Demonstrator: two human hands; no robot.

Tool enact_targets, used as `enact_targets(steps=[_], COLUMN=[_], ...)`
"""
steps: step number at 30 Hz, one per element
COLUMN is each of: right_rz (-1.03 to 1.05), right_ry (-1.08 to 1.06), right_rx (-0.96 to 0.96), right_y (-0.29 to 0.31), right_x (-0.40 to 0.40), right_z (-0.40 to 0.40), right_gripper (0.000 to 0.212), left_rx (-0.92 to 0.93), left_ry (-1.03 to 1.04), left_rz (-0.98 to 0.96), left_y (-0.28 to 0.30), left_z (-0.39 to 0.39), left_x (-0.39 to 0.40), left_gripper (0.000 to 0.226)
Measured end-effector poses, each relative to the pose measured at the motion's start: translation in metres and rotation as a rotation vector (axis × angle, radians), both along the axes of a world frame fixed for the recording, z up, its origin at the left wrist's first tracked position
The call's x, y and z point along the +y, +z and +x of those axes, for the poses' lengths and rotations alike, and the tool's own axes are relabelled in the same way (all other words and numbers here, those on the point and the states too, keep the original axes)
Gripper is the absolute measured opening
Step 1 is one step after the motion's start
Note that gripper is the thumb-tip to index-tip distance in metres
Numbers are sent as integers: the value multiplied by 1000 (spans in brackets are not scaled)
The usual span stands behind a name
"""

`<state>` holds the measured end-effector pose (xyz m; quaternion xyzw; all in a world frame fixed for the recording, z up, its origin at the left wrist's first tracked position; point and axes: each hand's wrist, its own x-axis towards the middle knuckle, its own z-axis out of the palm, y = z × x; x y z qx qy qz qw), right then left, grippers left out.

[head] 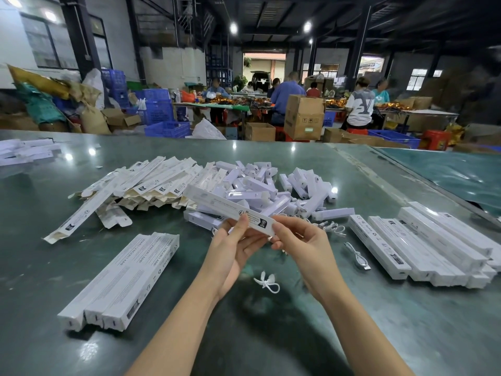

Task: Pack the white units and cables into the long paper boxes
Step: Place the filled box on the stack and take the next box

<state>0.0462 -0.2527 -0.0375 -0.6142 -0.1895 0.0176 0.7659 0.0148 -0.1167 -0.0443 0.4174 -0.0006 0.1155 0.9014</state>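
I hold one long white paper box (pixel 217 203) in the air above the table, slanting away to the upper left. My left hand (pixel 233 246) and my right hand (pixel 303 245) both pinch its near end. Behind it lies a heap of white units (pixel 260 185), with flat unfolded paper boxes (pixel 141 183) piled to the left. Coiled white cables (pixel 332 226) lie at the heap's right foot, one loose cable (pixel 357 256) nearer, and a small tied cable (pixel 267 282) on the table below my hands.
Three closed boxes (pixel 122 280) lie side by side at the near left. A stack of closed boxes (pixel 428 245) fills the right. More white boxes (pixel 24 151) sit at the far left edge of the green table (pixel 271 335). People work at tables far behind.
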Motion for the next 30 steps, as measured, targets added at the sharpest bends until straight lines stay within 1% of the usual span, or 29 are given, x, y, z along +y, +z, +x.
enact_targets(steps=[8,12,15,20,24,28,30], right_rz=[17,20,67,80,86,76,52], right_ry=[-10,-43,-63,-76,-63,-47,-18], right_rx=[-3,-35,-49,-78,-57,-29,-27], right_y=[0,-1,-2,-4,-3,-1,0], right_x=[-4,-1,3,5,3,2,0], right_z=[1,-1,-3,-4,-2,-2,-2], right_gripper=[15,14,11,10,14,9,12], left_rx=[-3,-5,-13,-10,-16,-27,-51], left_ry=[-3,-8,-14,-24,-43,-57,-49], left_rz=[41,37,14,4,13,35,45], left_y=[-1,0,1,2,2,0,-1], left_z=[0,-2,-3,-4,-4,-2,-2], left_x=[-2,-2,-1,-1,-1,0,1], left_gripper=[25,28,30,29,28,25,26])
